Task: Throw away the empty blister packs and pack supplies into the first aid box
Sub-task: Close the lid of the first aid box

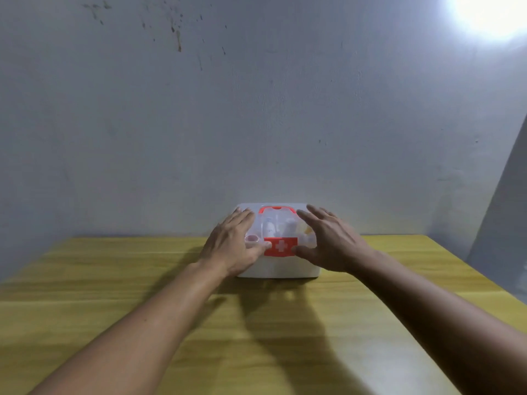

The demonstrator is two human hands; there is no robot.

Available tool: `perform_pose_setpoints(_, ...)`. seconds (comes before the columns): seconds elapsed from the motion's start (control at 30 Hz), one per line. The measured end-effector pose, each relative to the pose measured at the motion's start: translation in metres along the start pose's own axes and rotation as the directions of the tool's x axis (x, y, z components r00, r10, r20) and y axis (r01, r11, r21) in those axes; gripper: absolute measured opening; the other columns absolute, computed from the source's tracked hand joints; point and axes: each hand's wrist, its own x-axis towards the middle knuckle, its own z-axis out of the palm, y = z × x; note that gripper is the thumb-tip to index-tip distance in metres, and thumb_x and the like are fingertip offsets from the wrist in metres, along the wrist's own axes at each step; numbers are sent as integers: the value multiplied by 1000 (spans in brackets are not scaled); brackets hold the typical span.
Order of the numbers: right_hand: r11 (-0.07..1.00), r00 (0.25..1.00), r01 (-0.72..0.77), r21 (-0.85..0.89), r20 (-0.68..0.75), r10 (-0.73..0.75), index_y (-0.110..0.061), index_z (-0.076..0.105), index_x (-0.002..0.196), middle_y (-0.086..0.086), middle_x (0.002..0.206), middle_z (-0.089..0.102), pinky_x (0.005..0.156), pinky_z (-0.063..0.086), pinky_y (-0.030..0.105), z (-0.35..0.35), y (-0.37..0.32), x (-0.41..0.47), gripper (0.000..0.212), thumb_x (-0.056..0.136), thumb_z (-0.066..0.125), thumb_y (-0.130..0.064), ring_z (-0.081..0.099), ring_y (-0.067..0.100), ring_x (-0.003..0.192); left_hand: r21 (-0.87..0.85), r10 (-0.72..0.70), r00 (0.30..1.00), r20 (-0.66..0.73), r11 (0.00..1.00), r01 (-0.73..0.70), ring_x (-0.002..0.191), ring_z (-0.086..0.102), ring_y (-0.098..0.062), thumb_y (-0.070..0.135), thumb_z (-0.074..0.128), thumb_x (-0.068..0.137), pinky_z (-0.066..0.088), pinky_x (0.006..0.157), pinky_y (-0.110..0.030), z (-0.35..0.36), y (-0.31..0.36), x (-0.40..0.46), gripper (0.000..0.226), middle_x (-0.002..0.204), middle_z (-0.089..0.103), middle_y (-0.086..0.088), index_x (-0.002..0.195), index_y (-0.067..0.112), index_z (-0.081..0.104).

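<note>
A white first aid box (pixel 281 267) with a clear lid stands at the far middle of the wooden table, against the wall. It has a red handle (pixel 276 208) on top and a red latch with a white cross (pixel 280 246) on the front. Through the lid I see blurred bottles and a roll of tape inside. My left hand (pixel 232 246) lies flat on the lid's left side, thumb beside the latch. My right hand (pixel 330 240) rests with spread fingers on the lid's right side, thumb touching the latch. No blister packs are in view.
The yellow-brown wooden table (pixel 142 295) runs from the wall to me, its right edge slanting at the right. A grey stained wall (pixel 256 109) rises right behind the box. A bright light (pixel 493 10) glares at the top right.
</note>
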Motion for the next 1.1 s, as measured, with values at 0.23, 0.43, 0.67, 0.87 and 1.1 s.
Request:
perform_pose_setpoints(0.23,1000,999,-19,-20,-44,18,-26,24,148,4,147,40,102,39,42,10,2,-3,85,79,61,-61,32,26,138,12,-24,995,-101,1000,26,146,24,-15,50,77,69,27,115,-29,5,4,-3,92,153,38,0,144,16,37)
perform_pose_setpoints(0.43,998,999,-4,-55,-43,2,-25,25,147,6,150,38,101,42,46,14,4,-2,84,79,59,-63,32,29,139,27,-22,994,-111,999,25,145,27,-14,49,77,69,32,112,-31,4,5,-4,88,151,41,1,142,18,40)
perform_pose_setpoints(0.67,998,1000,-5,-67,-25,4,-24,20,149,6,155,28,107,37,46,15,7,-1,88,80,65,-54,25,29,143,55,-11,996,-93,998,16,146,23,-13,45,78,69,32,112,-32,5,3,-3,92,154,36,3,145,18,35)
perform_pose_setpoints(0.87,999,1000,-25,-45,-7,25,-24,18,150,6,157,23,110,31,45,14,6,2,89,80,70,-43,21,28,144,39,-11,997,-72,999,13,146,22,-10,32,82,68,33,112,-32,7,-3,3,90,153,38,6,144,20,37)
perform_pose_setpoints(1.1,998,998,-54,-33,-19,53,-24,20,149,6,156,26,109,32,44,23,19,29,87,80,70,-42,21,28,144,-1,-26,996,-81,1000,26,146,22,-9,29,84,66,34,113,-32,19,-12,35,89,152,39,6,143,20,40)
